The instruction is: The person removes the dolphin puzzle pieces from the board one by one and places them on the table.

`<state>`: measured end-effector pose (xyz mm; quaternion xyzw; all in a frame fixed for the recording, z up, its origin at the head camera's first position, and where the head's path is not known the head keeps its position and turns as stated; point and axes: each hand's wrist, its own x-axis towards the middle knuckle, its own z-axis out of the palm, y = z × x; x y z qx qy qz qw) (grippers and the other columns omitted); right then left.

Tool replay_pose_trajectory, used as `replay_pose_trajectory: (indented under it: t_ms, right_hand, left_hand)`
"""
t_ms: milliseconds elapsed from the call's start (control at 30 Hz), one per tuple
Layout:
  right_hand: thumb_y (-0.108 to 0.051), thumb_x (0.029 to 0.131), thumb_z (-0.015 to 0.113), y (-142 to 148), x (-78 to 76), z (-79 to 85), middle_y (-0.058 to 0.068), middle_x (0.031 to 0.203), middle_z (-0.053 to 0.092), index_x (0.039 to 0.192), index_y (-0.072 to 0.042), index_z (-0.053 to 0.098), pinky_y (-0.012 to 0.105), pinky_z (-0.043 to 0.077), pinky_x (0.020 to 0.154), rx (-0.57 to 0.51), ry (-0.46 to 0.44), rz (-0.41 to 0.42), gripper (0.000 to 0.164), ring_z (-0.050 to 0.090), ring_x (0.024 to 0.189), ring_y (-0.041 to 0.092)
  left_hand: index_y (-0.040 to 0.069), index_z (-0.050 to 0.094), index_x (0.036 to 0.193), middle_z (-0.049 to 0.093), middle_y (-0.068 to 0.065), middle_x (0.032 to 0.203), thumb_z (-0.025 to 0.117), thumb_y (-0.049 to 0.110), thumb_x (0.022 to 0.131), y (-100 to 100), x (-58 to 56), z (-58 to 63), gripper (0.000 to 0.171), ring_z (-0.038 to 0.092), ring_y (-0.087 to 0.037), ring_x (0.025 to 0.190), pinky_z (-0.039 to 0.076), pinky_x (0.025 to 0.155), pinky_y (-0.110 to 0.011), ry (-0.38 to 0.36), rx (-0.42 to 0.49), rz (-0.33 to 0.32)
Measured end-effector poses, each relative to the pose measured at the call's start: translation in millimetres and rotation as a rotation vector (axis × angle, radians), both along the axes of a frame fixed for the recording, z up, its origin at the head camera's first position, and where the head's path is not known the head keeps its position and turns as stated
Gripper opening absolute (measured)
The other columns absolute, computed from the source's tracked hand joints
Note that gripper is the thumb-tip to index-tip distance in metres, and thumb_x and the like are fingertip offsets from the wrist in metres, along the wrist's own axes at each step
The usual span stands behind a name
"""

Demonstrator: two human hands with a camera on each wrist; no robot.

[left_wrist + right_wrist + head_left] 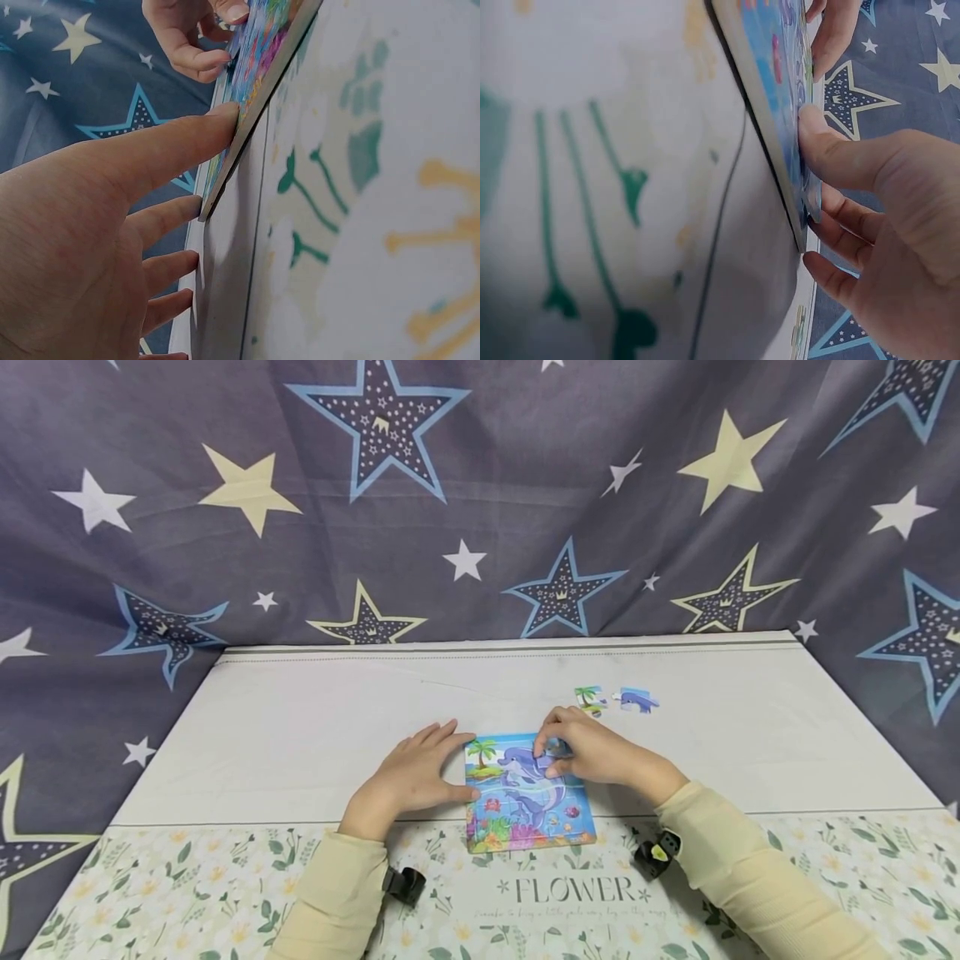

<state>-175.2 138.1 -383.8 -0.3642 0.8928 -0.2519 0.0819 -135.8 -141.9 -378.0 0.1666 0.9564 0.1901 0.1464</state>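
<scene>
A square jigsaw puzzle with a dolphin, a palm island and coral lies flat, its board edge showing in the right wrist view. My left hand is at its left side, fingers spread, with the thumb and a fingertip touching the border. Over the upper right of the picture, my right hand pinches a puzzle piece between thumb and fingers. Most of that piece is hidden by the hand, and I cannot tell whether it sits flush in the board.
Beyond the right hand lie two loose puzzle pieces, one with a palm tree and one with a dolphin's head. The table is white at the back and flower-patterned in front. A star-printed curtain hangs behind it.
</scene>
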Motion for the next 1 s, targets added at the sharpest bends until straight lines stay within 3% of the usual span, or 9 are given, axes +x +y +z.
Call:
replay_pose_trajectory:
  t_ms: [133, 333, 467, 700, 900, 1000]
  right_hand:
    - [-0.015, 0.08, 0.082, -1, 0.7, -0.2, 0.001, 0.107, 0.056, 0.102, -0.017, 0.07, 0.042, 0.045, 0.083, -0.014, 0.006, -0.005, 0.025, 0.048, 0.094, 0.02]
    - [-0.015, 0.078, 0.084, -1, 1.3, -0.4, 0.003, 0.112, 0.058, 0.115, -0.011, 0.064, 0.044, 0.047, 0.091, -0.031, 0.024, -0.028, 0.043, 0.053, 0.102, 0.022]
    - [-0.012, 0.08, 0.082, -1, -0.2, -0.2, 0.002, 0.112, 0.059, 0.117, -0.01, 0.064, 0.042, 0.051, 0.091, -0.065, 0.009, -0.04, 0.041, 0.057, 0.103, 0.02]
    - [-0.001, 0.086, 0.074, 3, -4.2, 3.4, 0.004, 0.1, 0.059, 0.117, -0.008, 0.066, 0.034, 0.051, 0.072, -0.165, 0.001, -0.018, 0.033, 0.055, 0.083, 0.016]
    - [-0.002, 0.09, 0.071, 6, -3.2, 6.9, 0.003, 0.1, 0.061, 0.121, -0.005, 0.064, 0.03, 0.049, 0.064, -0.181, -0.074, -0.084, 0.032, 0.051, 0.072, 0.013]
    - [-0.007, 0.091, 0.071, 9, -3.3, 6.8, 0.0, 0.09, 0.061, 0.121, -0.006, 0.064, 0.029, 0.046, 0.061, -0.172, -0.072, -0.106, 0.031, 0.049, 0.068, 0.013]
  left_hand:
    - [0.021, 0.039, 0.153, 0.021, -0.009, 0.163, 0.073, 0.052, 0.082, -1, -0.6, 0.2, 0.084, 0.015, -0.035, 0.149, 0.013, 0.119, -0.058, 0.003, 0.003, 0.001]
    - [0.021, 0.04, 0.153, 0.021, -0.009, 0.163, 0.073, 0.052, 0.081, -1, -0.3, -0.5, 0.085, 0.015, -0.035, 0.149, 0.013, 0.119, -0.059, -0.001, 0.001, 0.004]
    - [0.021, 0.04, 0.153, 0.022, -0.009, 0.163, 0.073, 0.052, 0.081, -1, -0.4, -1.5, 0.084, 0.016, -0.035, 0.149, 0.013, 0.118, -0.06, 0.002, 0.002, 0.003]
    - [0.021, 0.04, 0.153, 0.022, -0.009, 0.163, 0.072, 0.053, 0.082, -1, -2.1, -3.3, 0.085, 0.016, -0.035, 0.149, 0.013, 0.119, -0.059, -0.002, 0.001, 0.002]
    - [0.021, 0.04, 0.153, 0.021, -0.009, 0.163, 0.072, 0.053, 0.082, 0, -1.0, -2.0, 0.084, 0.015, -0.035, 0.149, 0.013, 0.119, -0.059, 0.004, 0.002, -0.005]
    - [0.02, 0.04, 0.153, 0.021, -0.01, 0.163, 0.073, 0.052, 0.082, 0, -0.1, -1.9, 0.084, 0.015, -0.035, 0.149, 0.013, 0.119, -0.059, 0.008, 0.003, -0.009]
